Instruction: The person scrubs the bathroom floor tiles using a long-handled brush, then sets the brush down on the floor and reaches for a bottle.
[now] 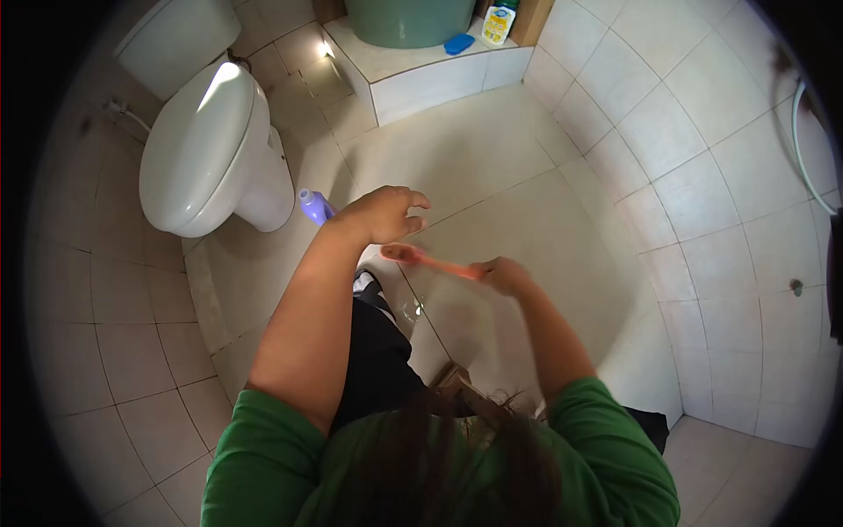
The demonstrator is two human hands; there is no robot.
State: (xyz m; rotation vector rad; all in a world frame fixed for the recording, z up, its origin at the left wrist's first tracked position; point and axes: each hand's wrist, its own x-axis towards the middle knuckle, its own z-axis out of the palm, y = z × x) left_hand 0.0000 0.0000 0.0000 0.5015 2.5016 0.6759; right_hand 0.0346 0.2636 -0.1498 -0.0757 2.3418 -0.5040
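1. Currently we're gripping an orange long-handled tool point(450, 266) in our right hand point(507, 276), right of the toilet point(206, 145).
2. We're holding our left hand point(385, 213) unclenched, nearer the toilet.
3. Purple bottle point(314, 205) is sitting beside the toilet.

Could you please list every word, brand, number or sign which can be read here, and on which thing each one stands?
No text can be read clearly.
White-and-yellow pack on the ledge: printed, but too small to read.
Purple bottle, partly hidden: no readable lettering.
Orange tool in the right hand: blurred, nothing readable.
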